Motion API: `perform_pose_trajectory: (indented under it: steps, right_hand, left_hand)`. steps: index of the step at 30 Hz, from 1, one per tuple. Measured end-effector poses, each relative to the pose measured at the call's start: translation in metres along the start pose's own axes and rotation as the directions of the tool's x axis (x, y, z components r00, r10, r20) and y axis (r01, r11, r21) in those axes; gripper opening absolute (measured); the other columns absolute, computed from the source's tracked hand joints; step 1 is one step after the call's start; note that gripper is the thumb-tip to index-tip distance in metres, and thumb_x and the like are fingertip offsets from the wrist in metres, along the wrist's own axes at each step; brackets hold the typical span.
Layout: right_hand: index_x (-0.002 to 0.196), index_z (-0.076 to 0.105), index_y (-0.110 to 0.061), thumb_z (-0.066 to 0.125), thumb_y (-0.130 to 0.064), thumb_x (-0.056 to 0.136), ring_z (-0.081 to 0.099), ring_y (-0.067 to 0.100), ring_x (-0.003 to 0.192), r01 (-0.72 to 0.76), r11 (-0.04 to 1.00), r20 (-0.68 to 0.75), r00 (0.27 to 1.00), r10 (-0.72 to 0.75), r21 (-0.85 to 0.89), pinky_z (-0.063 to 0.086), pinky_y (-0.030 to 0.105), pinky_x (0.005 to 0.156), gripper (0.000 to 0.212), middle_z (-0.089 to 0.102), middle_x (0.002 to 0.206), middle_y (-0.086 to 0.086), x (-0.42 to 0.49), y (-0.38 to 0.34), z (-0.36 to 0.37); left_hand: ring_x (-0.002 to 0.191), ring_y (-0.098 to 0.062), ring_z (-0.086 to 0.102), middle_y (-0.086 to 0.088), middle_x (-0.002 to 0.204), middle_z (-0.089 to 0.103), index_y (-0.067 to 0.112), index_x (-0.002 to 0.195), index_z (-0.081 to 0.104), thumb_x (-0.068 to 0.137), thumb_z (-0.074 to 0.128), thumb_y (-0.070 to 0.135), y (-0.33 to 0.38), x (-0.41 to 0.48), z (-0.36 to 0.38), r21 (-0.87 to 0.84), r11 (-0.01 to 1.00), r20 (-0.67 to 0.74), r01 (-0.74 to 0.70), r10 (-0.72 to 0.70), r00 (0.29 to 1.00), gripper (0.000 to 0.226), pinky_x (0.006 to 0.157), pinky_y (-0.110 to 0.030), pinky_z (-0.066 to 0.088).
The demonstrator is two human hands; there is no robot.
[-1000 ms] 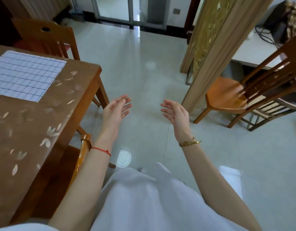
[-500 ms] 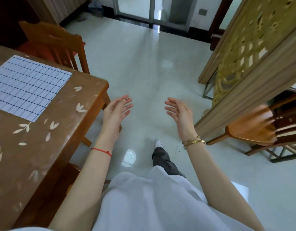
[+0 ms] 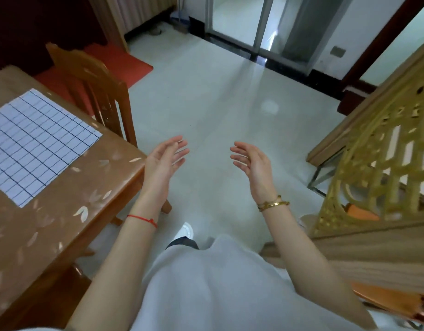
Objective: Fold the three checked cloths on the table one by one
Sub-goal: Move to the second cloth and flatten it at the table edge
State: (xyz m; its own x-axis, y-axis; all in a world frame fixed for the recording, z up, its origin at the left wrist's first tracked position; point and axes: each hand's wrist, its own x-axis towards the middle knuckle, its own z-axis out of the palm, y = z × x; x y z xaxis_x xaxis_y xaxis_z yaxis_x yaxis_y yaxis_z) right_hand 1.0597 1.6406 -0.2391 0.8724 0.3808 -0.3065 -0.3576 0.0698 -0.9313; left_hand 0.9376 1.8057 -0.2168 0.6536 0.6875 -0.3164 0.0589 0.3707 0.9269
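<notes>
Fingers (image 3: 179, 150) of the left hand (image 3: 164, 161) and right hand (image 3: 252, 161) hang relaxed and empty, palms facing, just off the tabletop (image 3: 62, 223), probably because the one checked cloth (image 3: 36, 144) in view lies flat on it, unreached.

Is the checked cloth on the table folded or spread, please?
Spread: the checked cloth lies flat on the table, no fold lines visible.
</notes>
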Motion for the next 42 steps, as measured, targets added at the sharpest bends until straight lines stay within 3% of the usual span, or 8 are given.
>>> perform_pose_trajectory:
  steps: [11,17,22,28,36,42]
  right_hand:
    - [0.107,0.07,-0.01,0.048,-0.022,0.098,0.067,0.02,0.092,-0.057,0.996,0.199,0.978,0.07,-0.07,0.053,0.035,0.09,0.026,0.073,0.107,0.011,0.146,-0.025,0.062]
    - [0.11,0.069,-0.006,0.048,-0.021,0.098,0.067,0.019,0.091,-0.063,0.991,0.287,0.953,0.095,-0.119,0.053,0.034,0.088,0.029,0.073,0.107,0.012,0.231,-0.032,0.122]
    - [0.11,0.07,-0.007,0.049,-0.021,0.097,0.068,0.017,0.09,-0.057,0.987,0.336,0.936,0.104,-0.148,0.054,0.033,0.088,0.028,0.073,0.106,0.011,0.303,-0.053,0.181]
    - [0.111,0.069,-0.006,0.049,-0.021,0.098,0.069,0.02,0.094,-0.026,0.987,0.4,0.912,0.088,-0.159,0.053,0.034,0.09,0.028,0.073,0.107,0.011,0.383,-0.076,0.253]
    - [0.111,0.069,-0.005,0.05,-0.02,0.097,0.069,0.02,0.094,-0.067,0.981,0.478,0.866,0.146,-0.18,0.054,0.033,0.089,0.028,0.073,0.107,0.011,0.46,-0.084,0.342]
    - [0.112,0.069,-0.006,0.048,-0.021,0.098,0.069,0.022,0.097,-0.065,0.967,0.61,0.765,0.206,-0.245,0.054,0.035,0.091,0.029,0.073,0.108,0.01,0.513,-0.078,0.415]
  left_hand:
    - [0.102,-0.018,0.071,-0.002,0.111,0.074,0.014,0.117,0.069,0.101,0.053,0.02,0.03,0.111,0.011,-0.037,0.999,-0.273,-0.031,0.02,0.962,0.023,0.092,-0.029,0.055]
    - [0.106,-0.016,0.07,-0.003,0.117,0.071,0.02,0.115,0.068,0.101,0.054,0.022,0.05,0.194,-0.001,-0.038,0.997,-0.314,-0.069,0.053,0.948,0.02,0.095,-0.03,0.054]
    - [0.109,-0.01,0.067,-0.004,0.126,0.067,0.013,0.129,0.06,0.099,0.05,-0.001,0.076,0.267,-0.017,-0.018,0.991,-0.259,-0.132,0.123,0.958,0.034,0.085,-0.019,0.053]
    - [0.106,-0.018,0.07,-0.002,0.115,0.072,0.016,0.118,0.068,0.1,0.055,0.024,0.128,0.355,-0.029,-0.075,0.984,-0.387,-0.16,0.119,0.914,0.023,0.092,-0.03,0.054]
    - [0.109,-0.02,0.068,-0.005,0.119,0.07,0.019,0.116,0.067,0.102,0.053,0.025,0.17,0.431,-0.057,-0.046,0.98,-0.498,-0.193,0.145,0.855,0.021,0.099,-0.035,0.052]
    - [0.11,-0.021,0.068,-0.008,0.119,0.07,0.013,0.123,0.065,0.102,0.053,0.021,0.188,0.47,-0.083,-0.079,0.968,-0.655,-0.237,0.129,0.745,0.026,0.101,-0.036,0.052]
